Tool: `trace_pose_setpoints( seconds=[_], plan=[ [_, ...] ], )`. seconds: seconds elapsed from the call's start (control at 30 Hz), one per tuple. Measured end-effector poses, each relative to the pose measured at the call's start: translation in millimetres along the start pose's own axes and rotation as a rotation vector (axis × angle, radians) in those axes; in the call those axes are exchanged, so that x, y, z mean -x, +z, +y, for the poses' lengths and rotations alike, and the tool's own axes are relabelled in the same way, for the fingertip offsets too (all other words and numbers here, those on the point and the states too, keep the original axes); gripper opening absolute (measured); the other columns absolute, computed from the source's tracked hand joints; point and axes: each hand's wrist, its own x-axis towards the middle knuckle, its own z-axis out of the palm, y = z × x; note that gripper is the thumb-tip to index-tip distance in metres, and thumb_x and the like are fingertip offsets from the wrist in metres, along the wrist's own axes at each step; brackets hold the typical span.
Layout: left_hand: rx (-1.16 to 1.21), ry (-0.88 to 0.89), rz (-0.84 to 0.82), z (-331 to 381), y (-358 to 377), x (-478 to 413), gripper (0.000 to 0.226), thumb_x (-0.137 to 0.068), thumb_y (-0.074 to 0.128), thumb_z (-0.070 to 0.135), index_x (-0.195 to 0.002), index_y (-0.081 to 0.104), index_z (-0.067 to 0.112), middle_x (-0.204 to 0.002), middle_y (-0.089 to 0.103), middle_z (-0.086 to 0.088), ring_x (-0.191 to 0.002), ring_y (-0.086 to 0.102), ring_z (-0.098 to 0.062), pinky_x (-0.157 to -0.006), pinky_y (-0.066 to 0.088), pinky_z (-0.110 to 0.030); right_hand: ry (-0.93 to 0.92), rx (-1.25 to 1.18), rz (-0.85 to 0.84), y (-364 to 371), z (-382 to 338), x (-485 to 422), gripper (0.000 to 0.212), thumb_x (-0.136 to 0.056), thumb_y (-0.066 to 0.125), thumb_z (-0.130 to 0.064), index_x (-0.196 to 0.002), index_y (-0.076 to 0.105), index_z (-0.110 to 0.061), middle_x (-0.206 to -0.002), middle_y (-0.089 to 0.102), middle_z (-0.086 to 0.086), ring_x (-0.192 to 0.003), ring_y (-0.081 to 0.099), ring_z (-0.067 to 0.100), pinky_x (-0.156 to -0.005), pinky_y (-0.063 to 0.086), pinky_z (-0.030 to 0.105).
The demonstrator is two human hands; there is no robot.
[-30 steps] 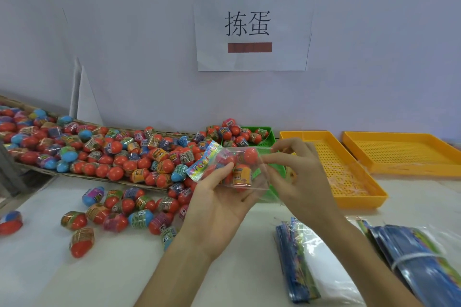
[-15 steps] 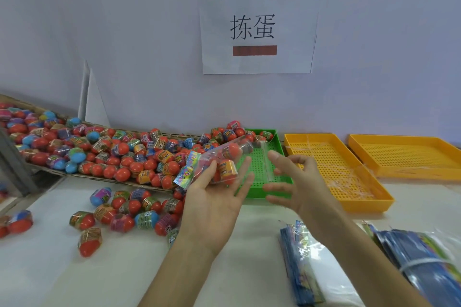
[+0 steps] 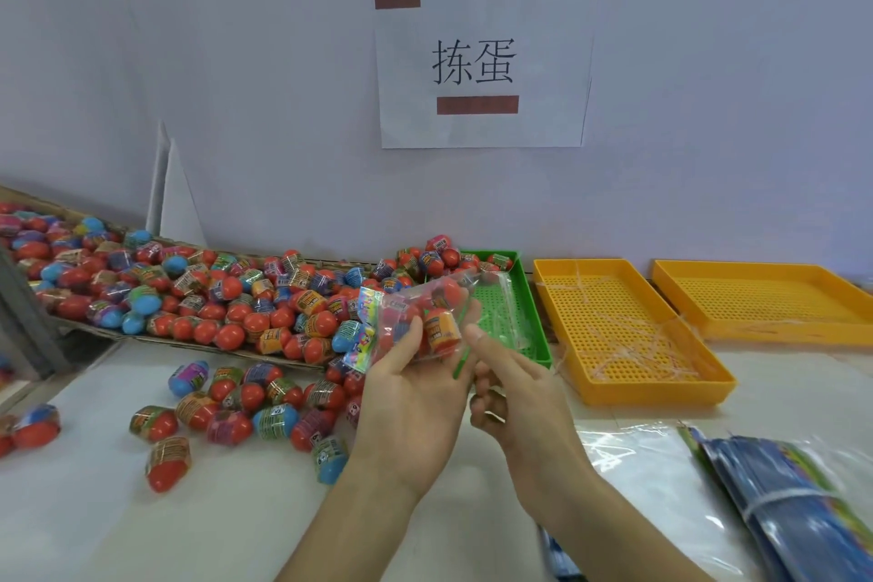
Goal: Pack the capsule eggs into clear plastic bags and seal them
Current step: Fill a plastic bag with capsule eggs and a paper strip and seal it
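Observation:
A clear plastic bag [image 3: 427, 321] with a colourful header strip holds a few red and orange capsule eggs. It lies across the palm of my left hand [image 3: 411, 402], whose thumb presses over it; the bag's open end trails out over the green tray [image 3: 534, 321]. Just right of the bag is my right hand [image 3: 517, 392], with the thumb up by the bag's edge and the other fingers loosely curled; I see nothing in it. A big heap of capsule eggs [image 3: 203, 298] fills a cardboard tray on the left.
Loose capsule eggs [image 3: 236, 411] lie on the white table in front of the heap. Two yellow perforated trays [image 3: 628, 345] [image 3: 765, 298] stand to the right. Bundled printed bags [image 3: 784, 515] and clear bags [image 3: 661, 477] lie at the lower right. A paper sign [image 3: 482, 61] hangs on the wall.
My right hand let go of the bag's end, spread open, then moved back close beside the bag with curled fingers. My left hand keeps holding the bag of eggs.

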Motion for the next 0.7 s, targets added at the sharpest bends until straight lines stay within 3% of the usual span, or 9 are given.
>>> trace_pose_setpoints(
  seconds=[0.13,0.2,0.33,0.43,0.53,0.63,0.7],
  plan=[
    [0.020,-0.013,-0.024,-3.8,2.8,1.3,0.048,-0.101,0.042,0.031,-0.135,0.055,0.000,-0.141,0.059,-0.020,-0.129,0.060,-0.030,-0.114,0.036,-0.047,-0.060,-0.027,0.081,-2.1,1.2,-1.2,0.030,-0.083,0.080,-0.026,-0.060,0.064,-0.015,-0.058,0.047,0.002,-0.052,0.039,0.013,-0.056,0.039,0.027],
    [0.039,-0.029,-0.043,-4.6,3.1,2.6,0.052,-0.100,0.045,0.028,-0.142,0.048,-0.003,-0.141,0.058,-0.023,-0.131,0.058,-0.032,-0.111,0.039,-0.047,-0.071,-0.062,0.116,-3.6,1.9,-2.5,0.025,-0.087,0.075,-0.016,-0.065,0.064,-0.009,-0.060,0.048,0.004,-0.052,0.042,0.013,-0.056,0.040,0.027],
    [0.061,0.010,-0.102,-1.2,0.7,3.9,0.053,-0.101,0.053,0.032,-0.139,0.053,-0.004,-0.140,0.055,-0.028,-0.133,0.052,-0.040,-0.115,0.038,-0.054,-0.185,-0.069,0.178,-5.6,-0.1,-4.8,0.018,-0.090,0.066,-0.006,-0.072,0.067,-0.007,-0.070,0.066,0.009,-0.064,0.060,0.017,-0.057,0.051,0.023],
    [0.138,-0.017,-0.102,1.8,-0.5,5.4,0.075,-0.088,0.072,0.042,-0.146,0.049,0.001,-0.148,0.048,-0.027,-0.138,0.045,-0.043,-0.121,0.028,-0.056,-0.359,-0.063,0.193,-8.5,-11.0,-5.6,0.024,-0.088,0.067,-0.004,-0.069,0.074,-0.017,-0.080,0.074,0.008,-0.073,0.069,0.020,-0.062,0.055,0.022],
    [0.171,-0.033,-0.060,3.9,-0.9,6.9,0.073,-0.081,0.080,0.047,-0.136,0.062,0.004,-0.143,0.055,-0.027,-0.131,0.054,-0.045,-0.112,0.041,-0.056,-0.511,-0.064,0.201,-17.5,-27.3,-8.4,0.018,-0.083,0.072,-0.012,-0.067,0.073,-0.022,-0.083,0.074,0.011,-0.079,0.069,0.024,-0.066,0.056,0.022],
    [0.038,-0.053,-0.103,6.1,3.8,8.8,0.058,-0.080,0.077,0.051,-0.121,0.073,0.009,-0.124,0.070,-0.018,-0.111,0.070,-0.032,-0.092,0.059,-0.042,-0.581,-0.042,0.143,-32.3,-44.6,-12.6,0.013,-0.073,0.066,-0.016,-0.062,0.066,-0.024,-0.077,0.070,0.011,-0.070,0.064,0.021,-0.065,0.053,0.025],
    [-0.072,-0.073,-0.113,5.5,9.0,9.5,0.056,-0.080,0.075,0.049,-0.123,0.072,0.013,-0.118,0.073,-0.014,-0.101,0.073,-0.026,-0.082,0.061,-0.037,-0.603,0.015,0.085,-39.9,-52.8,-15.3,0.016,-0.072,0.063,-0.012,-0.062,0.064,-0.024,-0.071,0.068,0.009,-0.065,0.062,0.020,-0.062,0.051,0.027]
  ],
)
